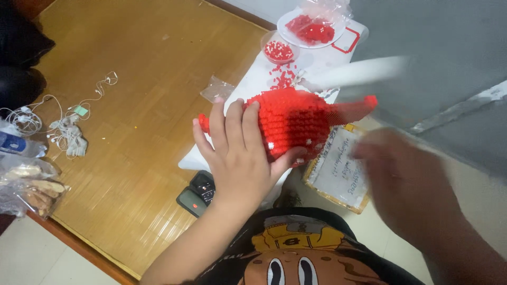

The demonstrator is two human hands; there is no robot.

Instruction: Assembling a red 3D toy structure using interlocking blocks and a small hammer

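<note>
Printed black shirt fabric [296, 253] filled the bottom of the frame, closest to the lens, as a person sat over a wooden floor mat [137, 105]. On a white sheet [253, 79] laid across the mat's edge stood a rounded model built of small red blocks [296, 124], with a thin red piece jutting out to its right. The left hand [237, 153] lay flat against the model's near side, fingers spread and thumb hooked beneath it, steadying rather than gripping it. The right hand [406, 179] was a blur beside a framed card [340, 166]; whether it was open or held anything could not be told. Farther up the sheet sat a plate of red blocks [311, 26], a smaller bowl of them [279, 50] and a scatter of loose pieces [285, 79]. A tangle of white earphones [66, 126] lay on the mat to the left, and a small dark device [198, 192] by the wrist. The build looked far along, the body being braced for more pieces; the next move appeared to call for a firm hold on it and a fresh block from the scatter.
</note>
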